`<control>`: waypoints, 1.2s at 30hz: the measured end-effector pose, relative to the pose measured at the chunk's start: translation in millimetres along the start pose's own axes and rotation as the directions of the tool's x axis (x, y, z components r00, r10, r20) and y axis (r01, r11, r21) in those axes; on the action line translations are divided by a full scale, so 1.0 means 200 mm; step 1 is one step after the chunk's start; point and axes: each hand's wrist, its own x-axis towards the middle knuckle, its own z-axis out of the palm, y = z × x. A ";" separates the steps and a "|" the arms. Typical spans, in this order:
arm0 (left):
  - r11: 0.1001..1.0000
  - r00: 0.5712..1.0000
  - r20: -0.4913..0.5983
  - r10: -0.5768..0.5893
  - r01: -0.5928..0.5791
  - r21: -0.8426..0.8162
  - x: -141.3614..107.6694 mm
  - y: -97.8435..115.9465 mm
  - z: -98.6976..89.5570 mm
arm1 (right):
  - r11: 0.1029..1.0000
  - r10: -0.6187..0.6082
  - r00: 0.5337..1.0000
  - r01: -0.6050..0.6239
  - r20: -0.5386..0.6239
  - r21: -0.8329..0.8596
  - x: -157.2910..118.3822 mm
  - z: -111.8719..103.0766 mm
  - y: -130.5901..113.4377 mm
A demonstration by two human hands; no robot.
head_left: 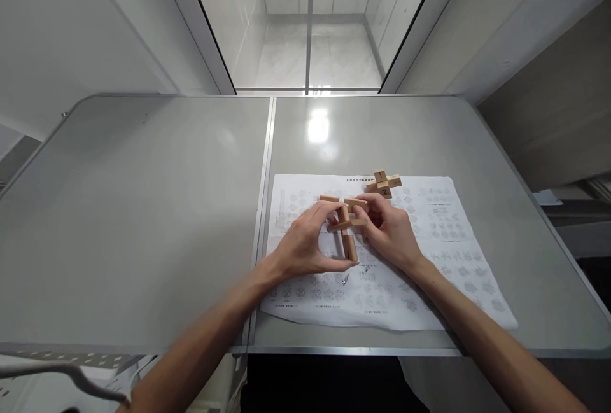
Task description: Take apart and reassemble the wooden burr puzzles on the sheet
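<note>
Between my hands is a partly joined set of wooden puzzle pieces (347, 225), notched sticks crossing one another over a printed sheet. My left hand (312, 238) grips the upright stick, thumb at its near end and fingertips at its far end. With thumb and fingers, my right hand (387, 228) pinches a short wooden piece (354, 203) against the right side of the set. One more wooden piece (329, 198) shows just beyond my left fingers; whether it touches the set I cannot tell. Behind my right hand lies a cluster of marked wooden blocks (382, 185).
The white sheet (458, 273), printed with small diagrams, lies under both hands on the grey folding table (143, 222). A metal seam (265, 209) runs across the table left of the sheet. A glass door (310, 31) stands beyond the far edge. A grey cable (71, 371) hangs at lower left.
</note>
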 end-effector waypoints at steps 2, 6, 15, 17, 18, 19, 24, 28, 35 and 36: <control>1.000 1.000 0.001 0.008 -0.008 0.004 0.00 0.00 0.00 | 0.997 -0.036 0.999 0.035 -0.011 -0.073 0.00 0.00 0.00; 0.999 0.999 0.007 0.033 -0.033 0.007 0.00 0.00 0.00 | 0.983 -0.072 0.997 0.072 0.006 -0.170 0.00 0.01 0.00; 1.000 1.000 0.023 0.010 -0.010 -0.013 0.01 0.01 -0.01 | 0.925 -0.174 0.984 0.175 0.035 -0.338 0.00 0.02 0.01; 1.000 1.000 0.027 0.006 -0.005 -0.013 0.01 0.01 -0.01 | 0.917 -0.184 0.982 0.184 0.034 -0.353 0.00 0.02 0.02; 1.000 1.000 0.028 0.001 0.000 -0.011 0.01 0.01 -0.01 | 0.914 -0.188 0.982 0.187 0.033 -0.360 0.00 0.02 0.02; 1.000 1.000 0.031 -0.004 0.005 -0.011 0.01 0.01 -0.01 | 0.912 -0.190 0.981 0.189 0.034 -0.365 0.00 0.02 0.02; 1.000 0.999 0.033 0.004 -0.003 -0.017 0.01 0.01 -0.01 | 0.903 -0.198 0.980 0.197 0.039 -0.381 0.01 0.02 0.03; 1.000 0.999 0.033 0.006 -0.006 -0.015 0.01 0.01 -0.01 | 0.894 -0.211 0.976 0.211 0.043 -0.395 0.00 0.02 0.04; 1.000 1.000 0.029 0.003 -0.002 -0.014 0.01 0.01 -0.01 | 0.886 -0.210 0.977 0.210 0.045 -0.413 0.00 0.02 0.04; 1.000 1.000 0.031 0.000 0.001 -0.014 0.01 0.01 -0.01 | 0.885 -0.213 0.976 0.211 0.042 -0.416 0.00 0.02 0.04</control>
